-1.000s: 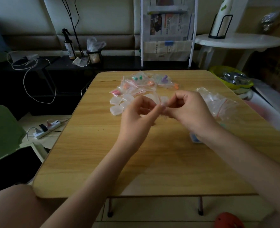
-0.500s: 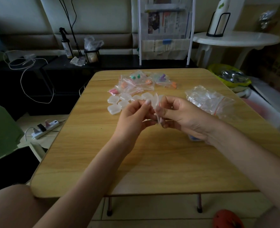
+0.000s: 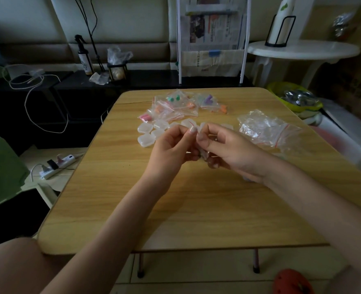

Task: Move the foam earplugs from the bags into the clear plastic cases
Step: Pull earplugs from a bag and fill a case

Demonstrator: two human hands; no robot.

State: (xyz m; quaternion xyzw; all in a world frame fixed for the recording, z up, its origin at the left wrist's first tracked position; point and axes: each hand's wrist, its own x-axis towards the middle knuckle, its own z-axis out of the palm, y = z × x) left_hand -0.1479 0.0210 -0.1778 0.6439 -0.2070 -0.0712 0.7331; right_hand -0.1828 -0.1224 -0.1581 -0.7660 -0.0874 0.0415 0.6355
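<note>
My left hand [image 3: 171, 146] and my right hand [image 3: 226, 149] meet above the middle of the wooden table [image 3: 196, 198]. Both pinch a small clear bag [image 3: 204, 154] held between their fingertips; its contents are hidden by my fingers. Behind my hands lie several small bags of foam earplugs [image 3: 175, 107] in green, orange, purple and pink. Several clear plastic cases [image 3: 146, 134] lie shut in front of those bags, some hidden behind my fingers.
A pile of crumpled empty clear bags [image 3: 266, 128] lies on the table's right side. A power strip [image 3: 56, 166] lies on the floor to the left. A white round side table [image 3: 302, 52] and a newspaper rack [image 3: 213, 39] stand behind.
Both hands have come slightly lower and nearer to me with the small bag. My fingers have shifted on it; the grip stays.
</note>
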